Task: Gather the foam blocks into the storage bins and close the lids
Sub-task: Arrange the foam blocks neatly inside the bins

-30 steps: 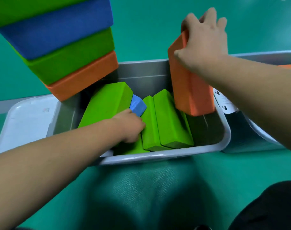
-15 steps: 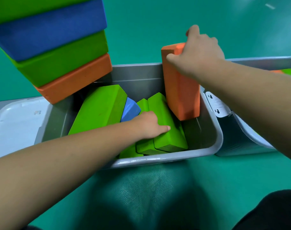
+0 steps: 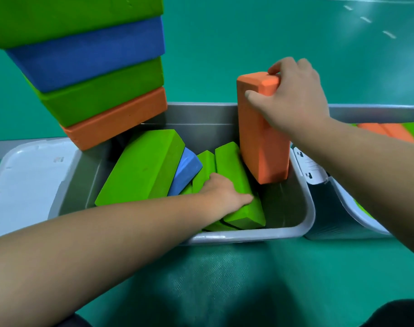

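Head view: your right hand (image 3: 293, 95) curls round the top end of the upright orange block (image 3: 260, 138), whose lower end sits inside the grey bin (image 3: 248, 237) by its right wall. Your left hand (image 3: 224, 192) presses flat-fingered on a green block (image 3: 236, 175) in the bin. Push the leaning blocks leftward, then lower the orange one straight into the gap. In the bin I count at least three green and one blue block (image 3: 186, 171); a stack (image 3: 95, 67) of four stands at its far-left corner.

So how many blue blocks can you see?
2: one blue block in the left stack, another in the bin between green blocks. Others may be hidden.
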Motion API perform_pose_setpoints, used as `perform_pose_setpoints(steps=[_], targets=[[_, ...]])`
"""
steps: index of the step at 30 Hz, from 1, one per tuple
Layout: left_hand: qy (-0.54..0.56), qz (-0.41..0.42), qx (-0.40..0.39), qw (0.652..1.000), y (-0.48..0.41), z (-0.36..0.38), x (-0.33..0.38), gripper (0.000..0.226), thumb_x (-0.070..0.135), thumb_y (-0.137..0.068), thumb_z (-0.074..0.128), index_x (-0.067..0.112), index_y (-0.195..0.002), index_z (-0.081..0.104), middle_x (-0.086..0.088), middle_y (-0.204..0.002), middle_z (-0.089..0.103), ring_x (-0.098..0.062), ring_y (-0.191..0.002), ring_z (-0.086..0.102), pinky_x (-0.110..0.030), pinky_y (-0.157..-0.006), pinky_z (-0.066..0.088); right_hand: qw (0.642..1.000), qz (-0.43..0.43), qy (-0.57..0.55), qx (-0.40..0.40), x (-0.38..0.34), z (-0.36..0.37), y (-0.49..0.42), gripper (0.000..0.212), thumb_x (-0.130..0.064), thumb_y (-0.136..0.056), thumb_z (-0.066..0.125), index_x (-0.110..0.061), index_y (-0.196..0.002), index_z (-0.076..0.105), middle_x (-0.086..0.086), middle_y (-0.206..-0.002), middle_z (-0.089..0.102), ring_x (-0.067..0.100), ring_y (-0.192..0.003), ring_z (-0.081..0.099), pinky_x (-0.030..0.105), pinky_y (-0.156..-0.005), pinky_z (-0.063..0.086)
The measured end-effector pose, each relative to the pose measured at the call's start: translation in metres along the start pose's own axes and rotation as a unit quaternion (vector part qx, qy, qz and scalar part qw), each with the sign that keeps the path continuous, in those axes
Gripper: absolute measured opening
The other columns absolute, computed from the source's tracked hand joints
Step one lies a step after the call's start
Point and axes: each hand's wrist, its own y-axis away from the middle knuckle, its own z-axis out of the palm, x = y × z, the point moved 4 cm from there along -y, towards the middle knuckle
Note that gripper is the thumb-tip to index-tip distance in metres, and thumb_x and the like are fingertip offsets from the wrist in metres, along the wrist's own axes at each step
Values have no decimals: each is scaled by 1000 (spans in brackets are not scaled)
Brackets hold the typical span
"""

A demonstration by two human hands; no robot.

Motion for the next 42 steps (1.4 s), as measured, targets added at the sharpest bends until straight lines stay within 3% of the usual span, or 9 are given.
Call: perform_pose_setpoints(steps=[3,6,17,21,24,27,30,35,42], targets=[[49,5,-2,999,7,-7,3,79,71,-63,71,8,-110,66,-5,-95,70,-24,-82,68,-32,-57,42,999,-17,-3,27,-4,-9,-2,61,-63,-77,62,-21,-121,61,10,-120,55,33,-120,50,42,-102,42],[55,15,9,998,18,-45,5,50,61,-71,72,13,-84,64,-3,-83,66,-20,-72,63,-29,-56,43,997,-39,-12,59,-12,-17,-5,57,-63,-79,61,-22,-119,61,10,-119,55,33,-119,49,41,-102,39],[-15,24,94,995,80,-216,-38,36,47,-74,69,11,-77,70,-10,-81,65,-28,-70,58,-31,-57,38,997,-52,33,41,-44,16,-6,58,-61,-79,60,-22,-122,54,15,-121,50,40,-113,48,48,-97,44],[-188,-20,106,976,78,-228,-57,64,57,-71,37,12,-104,68,-14,-113,68,-34,-100,62,-38,-82,50,994,-35,101,-2,-49,37,2,69,-58,-77,65,-12,-125,47,18,-125,47,43,-111,48,53,-91,49],[-368,-41,186,910,82,-213,-58,51,34,-84,43,15,-130,55,-18,-132,52,-40,-120,49,-45,-97,45,987,41,138,-76,-42,50,6,77,-54,-74,75,-11,-128,39,17,-130,43,44,-115,48,52,-88,49],[-460,202,292,813,89,-186,-26,47,13,-88,40,10,-134,51,-16,-133,51,-36,-123,49,-45,-101,45,971,111,150,-149,-23,60,12,79,-51,-77,79,-12,-131,37,18,-132,41,46,-119,50,52,-93,48],[-464,376,69,799,78,-140,-19,58,21,-95,50,27,-152,45,-5,-163,36,-28,-149,34,-42,-121,30,958,142,171,-183,-2,63,18,79,-53,-82,76,-11,-136,36,20,-133,39,49,-120,53,53,-97,47],[-539,317,124,770,64,-111,-17,56,53,-92,61,40,-145,48,-5,-146,39,-37,-136,34,-52,-109,36,953,145,180,-197,5,60,20,80,-57,-86,70,-9,-141,36,21,-135,38,48,-120,55,50,-99,46],[-576,269,149,757,74,-115,-4,67,28,-94,56,38,-155,30,-20,-168,-8,-48,-154,-6,-68,-119,14,925,173,200,-275,10,79,27,106,-59,-78,77,-22,-154,13,19,-147,33,46,-123,54,51,-85,48]])
